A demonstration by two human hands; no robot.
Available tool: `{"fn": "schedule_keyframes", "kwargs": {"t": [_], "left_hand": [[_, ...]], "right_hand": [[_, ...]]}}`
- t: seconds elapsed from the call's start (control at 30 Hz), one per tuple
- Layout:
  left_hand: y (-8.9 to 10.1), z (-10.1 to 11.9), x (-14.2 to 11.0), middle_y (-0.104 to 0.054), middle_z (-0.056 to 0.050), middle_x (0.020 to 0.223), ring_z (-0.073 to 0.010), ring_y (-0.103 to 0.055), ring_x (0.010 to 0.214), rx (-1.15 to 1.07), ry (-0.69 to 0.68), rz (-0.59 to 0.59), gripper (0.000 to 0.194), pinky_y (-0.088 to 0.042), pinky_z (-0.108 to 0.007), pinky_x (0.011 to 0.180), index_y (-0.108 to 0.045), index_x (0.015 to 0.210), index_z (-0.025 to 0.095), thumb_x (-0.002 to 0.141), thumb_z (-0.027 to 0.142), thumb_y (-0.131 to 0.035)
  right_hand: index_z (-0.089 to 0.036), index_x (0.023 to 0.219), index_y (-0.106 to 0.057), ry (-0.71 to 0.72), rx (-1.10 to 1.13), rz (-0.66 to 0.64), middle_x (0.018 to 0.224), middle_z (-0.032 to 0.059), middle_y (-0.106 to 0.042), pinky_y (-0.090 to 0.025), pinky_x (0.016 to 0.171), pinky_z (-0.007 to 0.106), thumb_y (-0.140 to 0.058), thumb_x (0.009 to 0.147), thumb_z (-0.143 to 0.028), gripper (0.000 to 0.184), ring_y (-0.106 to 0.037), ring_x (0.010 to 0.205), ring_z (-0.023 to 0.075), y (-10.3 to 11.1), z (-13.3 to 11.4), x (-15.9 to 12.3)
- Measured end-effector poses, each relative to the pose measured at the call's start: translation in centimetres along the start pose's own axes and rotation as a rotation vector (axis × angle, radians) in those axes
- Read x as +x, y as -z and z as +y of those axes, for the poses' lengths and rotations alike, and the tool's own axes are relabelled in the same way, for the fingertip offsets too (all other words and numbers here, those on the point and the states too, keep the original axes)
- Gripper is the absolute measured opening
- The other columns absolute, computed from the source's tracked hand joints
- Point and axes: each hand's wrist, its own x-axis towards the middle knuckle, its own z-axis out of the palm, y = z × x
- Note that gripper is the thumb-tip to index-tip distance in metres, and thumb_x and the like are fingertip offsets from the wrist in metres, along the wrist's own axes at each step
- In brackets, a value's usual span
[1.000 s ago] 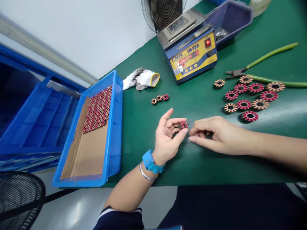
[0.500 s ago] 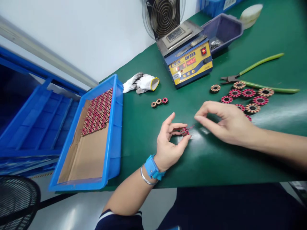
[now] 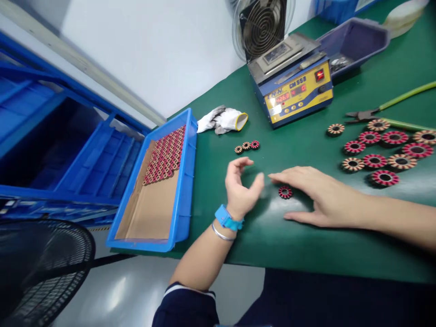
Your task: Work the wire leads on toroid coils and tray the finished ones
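Note:
A small ring-shaped coil with red windings [image 3: 285, 192] lies on the green tabletop between my two hands. My right hand [image 3: 315, 195] is spread around it, fingers beyond it and thumb on the near side, with a gap on both sides. To the left of the coil, my left hand [image 3: 242, 188] is raised with fingers curved and thumb apart, holding nothing; its thumb tip is blurred. Right of my right hand sits a group of several red and tan coils [image 3: 374, 160]. Three more coils [image 3: 246, 146] stand in a row beyond my left hand.
On the left stands a blue tray [image 3: 185, 200] with packed coils on cardboard. White gloves [image 3: 226, 120] lie near a yellow-fronted heating unit [image 3: 301, 97]. A purple bin [image 3: 361, 41] sits behind it. Green-handled pliers [image 3: 363, 115] lie right, and a black fan [image 3: 47, 268] stands lower left.
My left hand has let go of the red coil, which now lies on the table. My right hand has opened from a pinch and come over beside it. The view has shifted left.

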Motion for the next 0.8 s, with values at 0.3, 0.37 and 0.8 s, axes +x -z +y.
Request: {"fn": "schedule_keyframes", "kwargs": {"t": [0.3, 0.37, 0.8], "left_hand": [[1.5, -3.2, 5.1, -0.057, -0.019, 0.144, -0.0322, -0.053, 0.137, 0.470, 0.315, 0.166, 0.065, -0.038, -0.048, 0.120, -0.057, 0.130, 0.014, 0.073, 0.026, -0.086], [1.2, -3.4, 5.9, -0.059, -0.017, 0.143, -0.0344, -0.051, 0.139, 0.491, 0.319, 0.173, 0.061, -0.033, -0.052, 0.122, -0.061, 0.125, 0.017, 0.070, 0.025, -0.088], [-0.9, -0.3, 0.4, -0.076, -0.011, 0.100, -0.0168, -0.073, 0.085, -0.080, 0.356, -0.158, 0.037, -0.062, -0.031, 0.080, -0.069, 0.104, 0.012, 0.075, 0.029, -0.084]], "right_hand": [[-0.013, 0.144, -0.052, 0.009, -0.382, 0.100, 0.111, 0.0169, -0.072, -0.045, 0.101, 0.059, -0.052, 0.097, -0.024, 0.049, -0.067, 0.101, 0.0334, 1.6, 0.5, -1.2], [-0.013, 0.142, -0.053, 0.068, -0.333, 0.066, 0.115, 0.0171, -0.071, -0.044, 0.102, 0.057, -0.052, 0.097, -0.023, 0.046, -0.067, 0.104, 0.0321, 1.3, -0.2, -1.3], [-0.017, 0.143, -0.052, -0.055, 0.025, 0.101, 0.120, 0.0150, -0.068, -0.060, 0.084, 0.041, -0.057, 0.098, -0.025, 0.047, -0.070, 0.103, 0.0279, 1.9, -1.2, -1.1]]}}
